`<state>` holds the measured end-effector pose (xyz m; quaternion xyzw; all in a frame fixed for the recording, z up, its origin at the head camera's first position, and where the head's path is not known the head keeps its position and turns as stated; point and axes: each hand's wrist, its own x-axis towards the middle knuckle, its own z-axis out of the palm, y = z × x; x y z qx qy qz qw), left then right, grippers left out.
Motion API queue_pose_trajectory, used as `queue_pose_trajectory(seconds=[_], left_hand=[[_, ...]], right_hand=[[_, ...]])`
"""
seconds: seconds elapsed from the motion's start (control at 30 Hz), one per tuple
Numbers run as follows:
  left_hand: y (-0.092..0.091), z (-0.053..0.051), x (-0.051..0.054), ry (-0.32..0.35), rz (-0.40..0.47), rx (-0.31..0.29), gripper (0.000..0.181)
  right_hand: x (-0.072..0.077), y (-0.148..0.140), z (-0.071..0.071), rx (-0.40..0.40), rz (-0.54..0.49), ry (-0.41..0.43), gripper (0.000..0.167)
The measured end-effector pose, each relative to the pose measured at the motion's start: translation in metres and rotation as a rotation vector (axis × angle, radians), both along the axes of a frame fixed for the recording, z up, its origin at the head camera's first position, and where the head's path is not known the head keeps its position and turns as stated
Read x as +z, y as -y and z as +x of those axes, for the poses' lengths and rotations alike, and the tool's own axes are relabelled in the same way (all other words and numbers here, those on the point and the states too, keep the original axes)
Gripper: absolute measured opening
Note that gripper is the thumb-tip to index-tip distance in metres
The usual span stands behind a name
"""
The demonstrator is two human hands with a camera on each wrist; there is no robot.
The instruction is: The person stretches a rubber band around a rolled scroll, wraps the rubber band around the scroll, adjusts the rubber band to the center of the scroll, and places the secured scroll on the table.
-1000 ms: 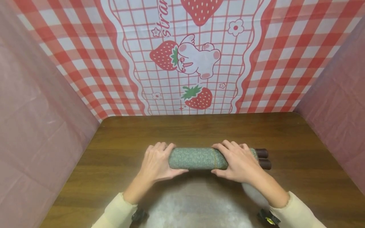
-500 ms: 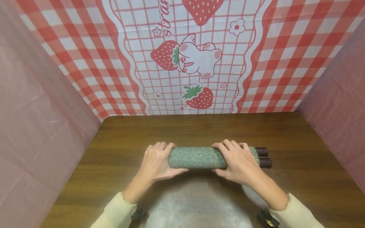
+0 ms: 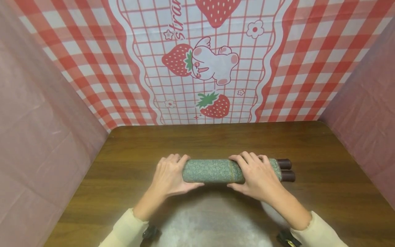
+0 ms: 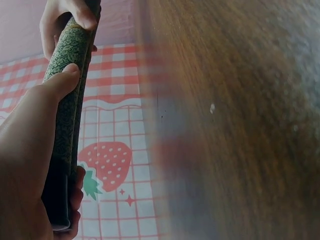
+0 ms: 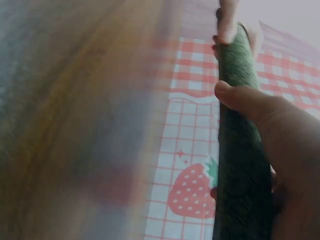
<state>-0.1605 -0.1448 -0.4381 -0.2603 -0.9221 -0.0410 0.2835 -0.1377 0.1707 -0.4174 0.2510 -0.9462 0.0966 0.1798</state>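
Observation:
A rolled scroll [image 3: 210, 171] in green patterned cloth lies level across both hands, above the wooden table. Two dark brown rod ends [image 3: 287, 176] stick out side by side at its right end. My left hand [image 3: 169, 175] grips the left end, fingers over the far side and thumb along the near side. Right of the middle, my right hand [image 3: 257, 173] holds it the same way, covering part of the cloth. In the left wrist view the left thumb [image 4: 65, 80] presses the scroll; in the right wrist view the right thumb [image 5: 240, 97] lies across it.
The brown wooden table [image 3: 148, 140] has a bright glare near its front. Behind it hangs a red-and-white checked cloth [image 3: 308, 51] printed with strawberries. Pink curtains [image 3: 37, 137] close off both sides. Dark wrist devices [image 3: 151, 233] sit below the sleeves.
The scroll's rod ends have shifted very slightly to the right and away from me. Both hands keep their grip in nearly the same place.

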Motion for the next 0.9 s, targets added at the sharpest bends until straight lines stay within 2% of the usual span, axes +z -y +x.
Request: queue_pose_trajectory(seconds=[0.17, 0.4, 0.7, 0.9], left_hand=[[0.001, 0.000, 0.000, -0.003, 0.002, -0.007, 0.092], [-0.002, -0.001, -0.002, -0.004, 0.007, -0.018, 0.091], [-0.002, -0.002, -0.001, -0.060, -0.012, -0.023, 0.092], [-0.003, -0.001, -0.001, -0.059, 0.003, -0.034, 0.092]], right_hand=[[0.001, -0.006, 0.003, 0.057, -0.051, 0.012, 0.082], [-0.002, -0.005, 0.003, 0.053, -0.035, -0.040, 0.080], [0.007, -0.013, -0.003, 0.080, -0.100, 0.083, 0.076], [0.010, -0.010, -0.003, 0.080, -0.078, 0.088, 0.075]])
